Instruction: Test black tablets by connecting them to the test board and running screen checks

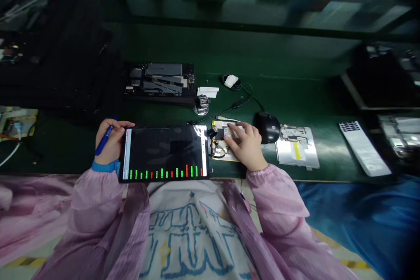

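A tablet (pixel 164 151) lies flat at the table's near edge, its dark screen showing a row of green and red bars along the bottom. My left hand (pixel 110 142) is closed round a blue pen (pixel 104 139) and rests against the tablet's left edge. My right hand (pixel 246 142) lies on a small yellow circuit board (pixel 219 144) with a black connector at the tablet's right edge, fingers bent down onto it. Both arms wear pink sleeves, and a blue band sits on the left wrist.
A black mouse (pixel 268 127) sits just right of my right hand, then a silver metal part (pixel 297 146) and a white keypad remote (pixel 362 148). Behind the tablet lie an opened device (pixel 159 81), a metal tally counter (pixel 201 104) and a coiled cable (pixel 231 82). Dark stacks stand far left and right.
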Motion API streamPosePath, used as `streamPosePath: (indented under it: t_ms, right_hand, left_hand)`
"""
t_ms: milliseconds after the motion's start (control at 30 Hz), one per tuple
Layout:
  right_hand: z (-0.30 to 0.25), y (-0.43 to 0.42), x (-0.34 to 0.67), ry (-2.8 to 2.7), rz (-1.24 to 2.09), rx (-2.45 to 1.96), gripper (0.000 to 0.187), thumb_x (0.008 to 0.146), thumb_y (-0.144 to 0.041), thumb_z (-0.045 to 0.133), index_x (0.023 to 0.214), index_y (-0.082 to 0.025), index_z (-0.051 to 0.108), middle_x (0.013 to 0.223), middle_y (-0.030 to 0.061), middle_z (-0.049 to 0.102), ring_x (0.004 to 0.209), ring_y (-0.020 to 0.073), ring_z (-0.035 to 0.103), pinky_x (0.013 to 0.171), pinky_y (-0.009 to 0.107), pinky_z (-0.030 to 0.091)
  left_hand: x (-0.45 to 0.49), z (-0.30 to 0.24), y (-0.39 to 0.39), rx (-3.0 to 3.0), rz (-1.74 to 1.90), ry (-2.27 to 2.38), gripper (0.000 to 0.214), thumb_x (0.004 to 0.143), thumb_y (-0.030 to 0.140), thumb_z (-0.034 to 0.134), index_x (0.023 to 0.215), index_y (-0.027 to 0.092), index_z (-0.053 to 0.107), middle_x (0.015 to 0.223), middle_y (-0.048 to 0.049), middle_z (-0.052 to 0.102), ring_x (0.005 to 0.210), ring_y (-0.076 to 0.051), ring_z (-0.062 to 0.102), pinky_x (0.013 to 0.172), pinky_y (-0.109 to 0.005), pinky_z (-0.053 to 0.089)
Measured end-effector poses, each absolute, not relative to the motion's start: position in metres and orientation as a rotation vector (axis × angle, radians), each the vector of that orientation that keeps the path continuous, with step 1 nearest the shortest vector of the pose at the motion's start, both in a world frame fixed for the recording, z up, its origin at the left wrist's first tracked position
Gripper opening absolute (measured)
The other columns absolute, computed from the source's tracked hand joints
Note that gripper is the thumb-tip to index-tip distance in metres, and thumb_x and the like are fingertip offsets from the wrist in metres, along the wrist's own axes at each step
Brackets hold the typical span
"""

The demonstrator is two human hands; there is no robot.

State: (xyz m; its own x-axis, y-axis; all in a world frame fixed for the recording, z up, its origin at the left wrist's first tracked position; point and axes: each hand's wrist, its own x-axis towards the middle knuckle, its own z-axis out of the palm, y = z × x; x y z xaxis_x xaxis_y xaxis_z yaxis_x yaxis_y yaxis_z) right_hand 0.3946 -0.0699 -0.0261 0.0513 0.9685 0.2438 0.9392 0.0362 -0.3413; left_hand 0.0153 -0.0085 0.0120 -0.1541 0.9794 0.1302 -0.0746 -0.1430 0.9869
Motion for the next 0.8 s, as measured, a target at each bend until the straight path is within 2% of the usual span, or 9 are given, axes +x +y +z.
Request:
streamPosePath:
  t_ms: [133, 267, 367, 533, 800]
  right_hand:
    - [-0.017, -0.069, 0.388, -2.01, 0.141, -1.72, 0.027, 0.086, -0.029, 0.053, 0.109, -0.022, 0.066, 0.111, 0.0105, 0.059, 0.104, 0.0295, 0.05, 0.088, 0.047, 0.039]
    - [-0.012, -0.055, 0.39, -2.294, 0.43, -1.404, 0.032, 0.074, -0.012, 0.052, 0.101, -0.02, 0.068, 0.104, 0.0094, 0.061, 0.096, 0.0254, 0.053, 0.085, 0.042, 0.042]
    - [-0.01, -0.037, 0.396, -2.391, 0.583, -1.283, 0.037, 0.069, -0.01, 0.054, 0.102, -0.021, 0.067, 0.102, 0.0083, 0.061, 0.093, 0.0233, 0.054, 0.084, 0.039, 0.044]
    - [0.003, -0.009, 0.399, -2.547, 0.85, -1.189, 0.031, 0.069, -0.01, 0.057, 0.096, -0.021, 0.066, 0.092, 0.0042, 0.061, 0.087, 0.0191, 0.056, 0.079, 0.033, 0.045]
    - [0.013, -0.003, 0.39, -2.671, 0.847, -1.293, 0.032, 0.067, -0.006, 0.058, 0.094, -0.023, 0.064, 0.094, 0.0021, 0.062, 0.095, 0.0196, 0.054, 0.086, 0.033, 0.043]
  left_hand:
    - [0.015, 0.011, -0.008, 1.203, 1.47, 1.196, 0.027, 0.065, 0.035, 0.077, 0.072, 0.024, 0.053, 0.076, -0.0007, 0.073, 0.079, -0.022, 0.067, 0.077, -0.038, 0.047]
    - [0.013, 0.009, -0.009, 1.196, 1.484, 1.195, 0.03, 0.063, 0.037, 0.079, 0.073, 0.024, 0.053, 0.076, -0.0019, 0.073, 0.08, -0.023, 0.067, 0.081, -0.04, 0.046]
    - [0.012, 0.007, -0.01, 1.183, 1.484, 1.18, 0.032, 0.063, 0.036, 0.079, 0.073, 0.023, 0.052, 0.078, -0.004, 0.072, 0.08, -0.024, 0.067, 0.081, -0.041, 0.046]
    - [0.008, 0.005, -0.009, 1.213, 1.481, 1.164, 0.03, 0.067, 0.035, 0.076, 0.074, 0.021, 0.051, 0.077, -0.0049, 0.072, 0.081, -0.025, 0.067, 0.081, -0.041, 0.046]
    - [0.01, 0.01, -0.01, 1.186, 1.465, 1.178, 0.03, 0.066, 0.035, 0.077, 0.073, 0.023, 0.051, 0.079, -0.0037, 0.073, 0.079, -0.023, 0.067, 0.078, -0.039, 0.049]
